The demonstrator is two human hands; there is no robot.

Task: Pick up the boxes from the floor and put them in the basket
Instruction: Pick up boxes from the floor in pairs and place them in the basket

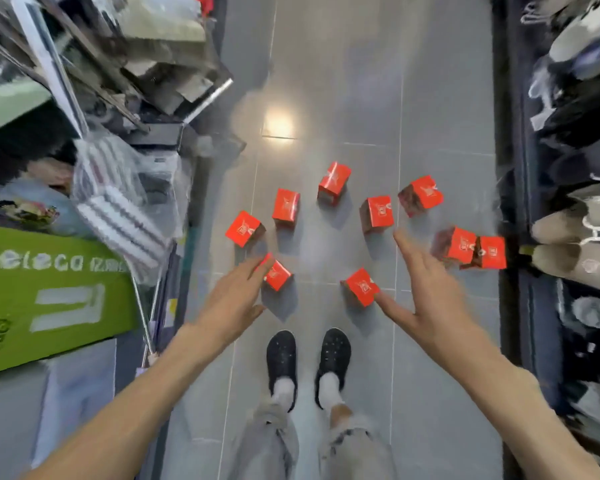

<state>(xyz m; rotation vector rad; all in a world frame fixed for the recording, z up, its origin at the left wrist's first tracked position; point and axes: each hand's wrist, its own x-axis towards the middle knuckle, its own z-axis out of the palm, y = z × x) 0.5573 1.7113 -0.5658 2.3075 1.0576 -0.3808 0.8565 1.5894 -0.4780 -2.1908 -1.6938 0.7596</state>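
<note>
Head view: 9 red boxes (334,183) stand upright; both hands' fingers (404,245) spread, released.

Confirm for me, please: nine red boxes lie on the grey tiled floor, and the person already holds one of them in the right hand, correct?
Not quite. The head view shows the right hand open with fingers spread, holding nothing; all nine red boxes remain on the grey tiled floor.
</note>
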